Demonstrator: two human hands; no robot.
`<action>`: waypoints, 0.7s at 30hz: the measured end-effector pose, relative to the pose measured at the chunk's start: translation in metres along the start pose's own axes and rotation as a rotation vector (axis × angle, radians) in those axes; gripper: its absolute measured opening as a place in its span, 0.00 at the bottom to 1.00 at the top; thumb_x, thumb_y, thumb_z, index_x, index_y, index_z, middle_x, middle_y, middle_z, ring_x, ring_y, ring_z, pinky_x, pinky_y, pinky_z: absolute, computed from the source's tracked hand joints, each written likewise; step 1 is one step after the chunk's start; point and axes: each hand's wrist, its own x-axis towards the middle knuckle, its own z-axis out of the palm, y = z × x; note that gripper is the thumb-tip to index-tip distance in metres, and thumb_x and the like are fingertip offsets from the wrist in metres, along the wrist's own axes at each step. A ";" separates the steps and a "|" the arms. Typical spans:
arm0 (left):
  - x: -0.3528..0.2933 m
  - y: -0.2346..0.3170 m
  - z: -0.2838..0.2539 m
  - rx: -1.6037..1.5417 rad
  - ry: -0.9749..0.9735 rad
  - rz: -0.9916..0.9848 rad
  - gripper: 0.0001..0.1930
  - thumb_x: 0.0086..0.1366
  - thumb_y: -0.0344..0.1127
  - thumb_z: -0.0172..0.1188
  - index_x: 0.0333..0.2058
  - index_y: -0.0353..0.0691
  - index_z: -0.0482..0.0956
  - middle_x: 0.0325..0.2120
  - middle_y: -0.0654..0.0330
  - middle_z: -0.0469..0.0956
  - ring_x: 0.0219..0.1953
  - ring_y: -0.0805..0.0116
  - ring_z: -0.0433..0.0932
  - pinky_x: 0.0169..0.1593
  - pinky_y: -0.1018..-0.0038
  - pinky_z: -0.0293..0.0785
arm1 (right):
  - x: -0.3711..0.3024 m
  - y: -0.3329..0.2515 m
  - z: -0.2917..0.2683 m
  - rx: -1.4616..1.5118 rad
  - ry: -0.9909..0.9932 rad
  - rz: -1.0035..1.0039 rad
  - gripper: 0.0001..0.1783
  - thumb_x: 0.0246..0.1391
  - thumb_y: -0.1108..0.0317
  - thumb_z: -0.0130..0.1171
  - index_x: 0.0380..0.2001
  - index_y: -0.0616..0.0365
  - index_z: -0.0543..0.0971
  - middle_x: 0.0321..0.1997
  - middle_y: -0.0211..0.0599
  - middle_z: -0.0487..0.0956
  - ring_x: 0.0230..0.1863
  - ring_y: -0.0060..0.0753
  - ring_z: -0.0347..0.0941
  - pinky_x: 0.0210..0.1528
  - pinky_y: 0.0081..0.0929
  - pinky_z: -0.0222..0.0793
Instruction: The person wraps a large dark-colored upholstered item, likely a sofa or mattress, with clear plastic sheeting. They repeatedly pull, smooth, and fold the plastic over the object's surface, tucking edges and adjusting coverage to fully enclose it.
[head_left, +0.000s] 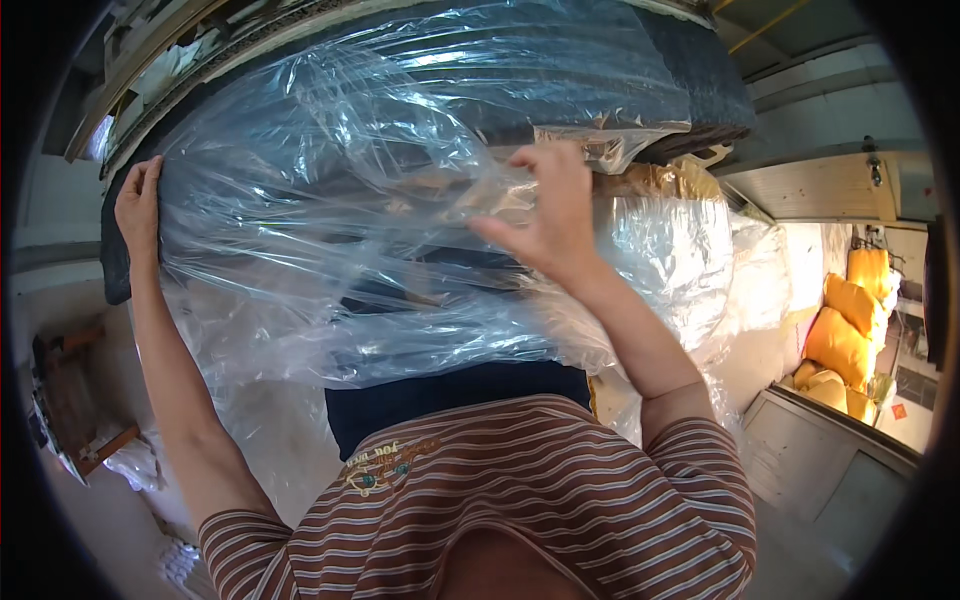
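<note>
Clear plastic sheet, long axis left to right, left hand alongside

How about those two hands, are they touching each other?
Apart. The head view shows the left hand at the left side and the right hand past the middle, with a wide stretch of clear plastic showing between them.

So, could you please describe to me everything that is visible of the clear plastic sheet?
The clear plastic sheet looks thin, glossy and see-through, with many creases and bright reflections. It lies wrinkled over a long dark surface, and its near part falls in loose folds before the person's waist. The left hand is at its left edge; the right hand is over it, thumb and fingers apart, contact unclear.
</note>
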 end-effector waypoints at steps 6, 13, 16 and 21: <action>0.003 0.007 -0.011 0.092 0.018 0.049 0.12 0.62 0.40 0.57 0.35 0.35 0.78 0.28 0.59 0.78 0.31 0.75 0.72 0.40 0.80 0.66 | 0.005 0.025 -0.006 0.367 -0.011 0.345 0.08 0.52 0.67 0.53 0.35 0.56 0.71 0.29 0.30 0.69 0.31 0.28 0.66 0.35 0.29 0.62; 0.006 -0.008 -0.013 -0.028 -0.007 0.082 0.12 0.63 0.38 0.56 0.34 0.32 0.76 0.26 0.60 0.76 0.30 0.77 0.70 0.39 0.79 0.67 | 0.110 0.108 -0.104 1.287 -0.269 0.791 0.13 0.56 0.68 0.52 0.45 0.58 0.73 0.24 0.21 0.68 0.25 0.13 0.64 0.26 0.16 0.61; 0.007 -0.004 -0.005 -0.091 -0.004 0.104 0.11 0.64 0.36 0.56 0.33 0.31 0.75 0.25 0.63 0.73 0.30 0.80 0.68 0.37 0.82 0.65 | 0.151 0.152 -0.100 0.852 -0.079 0.685 0.11 0.56 0.68 0.52 0.42 0.57 0.75 0.21 0.22 0.68 0.22 0.17 0.64 0.25 0.19 0.62; 0.006 0.000 -0.002 -0.105 -0.010 0.066 0.11 0.64 0.37 0.56 0.32 0.31 0.74 0.24 0.66 0.70 0.29 0.81 0.66 0.36 0.84 0.63 | 0.191 0.161 -0.095 -0.305 0.467 -0.174 0.08 0.57 0.64 0.52 0.35 0.55 0.76 0.26 0.34 0.74 0.27 0.35 0.70 0.31 0.29 0.65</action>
